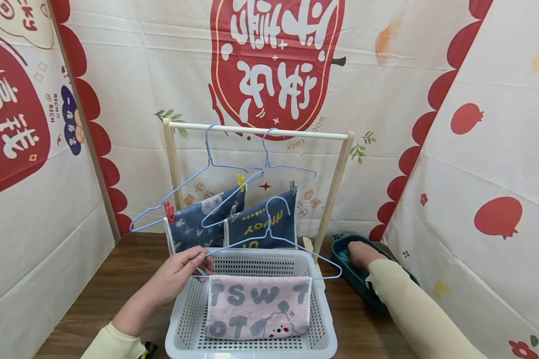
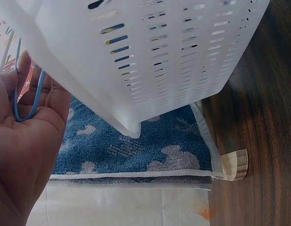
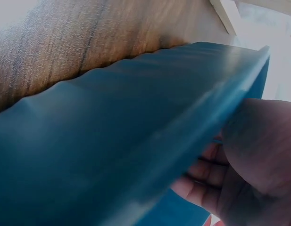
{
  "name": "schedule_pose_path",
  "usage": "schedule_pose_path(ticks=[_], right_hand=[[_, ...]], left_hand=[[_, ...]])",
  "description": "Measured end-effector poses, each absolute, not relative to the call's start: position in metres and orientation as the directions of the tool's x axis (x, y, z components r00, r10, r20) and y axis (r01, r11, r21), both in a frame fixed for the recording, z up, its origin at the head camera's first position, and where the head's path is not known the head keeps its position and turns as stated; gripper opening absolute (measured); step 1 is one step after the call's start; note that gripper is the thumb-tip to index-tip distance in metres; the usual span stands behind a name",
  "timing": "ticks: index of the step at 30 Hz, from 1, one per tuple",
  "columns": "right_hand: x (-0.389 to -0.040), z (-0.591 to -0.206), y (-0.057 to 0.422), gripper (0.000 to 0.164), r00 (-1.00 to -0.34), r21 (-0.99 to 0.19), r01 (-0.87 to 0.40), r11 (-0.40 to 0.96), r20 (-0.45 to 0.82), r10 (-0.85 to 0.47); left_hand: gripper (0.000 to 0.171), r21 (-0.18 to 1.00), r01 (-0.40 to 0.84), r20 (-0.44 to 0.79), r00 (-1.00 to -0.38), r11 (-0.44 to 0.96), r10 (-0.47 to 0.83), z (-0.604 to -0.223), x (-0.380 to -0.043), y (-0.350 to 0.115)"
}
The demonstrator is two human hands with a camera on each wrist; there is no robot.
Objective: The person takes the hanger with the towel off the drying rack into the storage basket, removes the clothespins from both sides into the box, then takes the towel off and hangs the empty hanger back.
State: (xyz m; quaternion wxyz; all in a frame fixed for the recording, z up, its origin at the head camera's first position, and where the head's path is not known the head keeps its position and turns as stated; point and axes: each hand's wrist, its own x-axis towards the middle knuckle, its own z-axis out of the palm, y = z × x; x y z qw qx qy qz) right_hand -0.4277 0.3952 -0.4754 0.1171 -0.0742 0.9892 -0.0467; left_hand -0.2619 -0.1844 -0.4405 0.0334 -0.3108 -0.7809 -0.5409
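Note:
My left hand grips the left end of a light blue wire hanger; the hanger's loop also shows between its fingers in the left wrist view. Over the hanger's lower bar hangs a pink towel with grey letters, above the grey-white plastic basket. At the right, my right hand reaches down into a dark teal oblong tray. In the right wrist view the fingers bend behind the tray's wall, and I cannot tell whether they hold anything.
Behind the basket stands a wooden rack with a white rail. Two blue hangers on it carry a dark blue patterned towel and a dark blue towel with yellow letters, clipped by clothespins. Printed cloth walls enclose the brown table.

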Motion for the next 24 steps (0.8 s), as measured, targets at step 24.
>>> schedule_pose_path(ticks=[24], right_hand=[[-0.381, -0.405, 0.359, 0.016, -0.970, -0.390, -0.244, 0.888, 0.093, -0.226]], left_hand=[[0.029, 0.830, 0.514, 0.378, -0.805, 0.217, 0.458, -0.438, -0.262, -0.183]])
